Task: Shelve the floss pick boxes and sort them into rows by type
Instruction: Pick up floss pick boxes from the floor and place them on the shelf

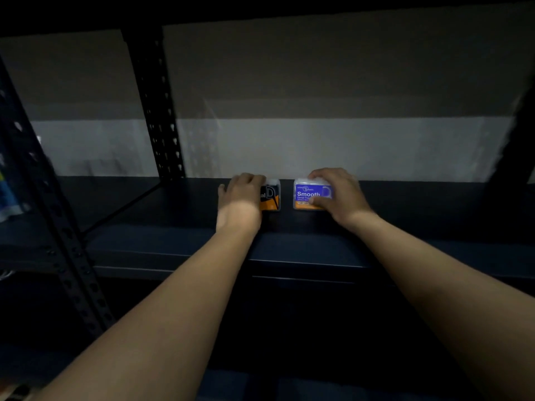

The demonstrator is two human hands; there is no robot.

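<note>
Dark metal shelf (173, 204), dim light. Two floss pick boxes stand far back by the grey wall (289, 146), just apart. Left hand (241, 192) wraps the black-and-orange box (270, 198), fingers closed over its top. Right hand (337, 193) grips the blue "Smooth" box (308, 195), thumb on its front, fingers over the top. Perforated upright post (156, 111) stands far left of the boxes; nothing lies between them.

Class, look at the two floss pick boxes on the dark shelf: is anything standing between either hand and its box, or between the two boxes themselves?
Nothing visible. The left hand already lies on the black-and-orange box, and the right hand grips the blue Smooth box. Only a bare gap of shelf separates the boxes.
</note>
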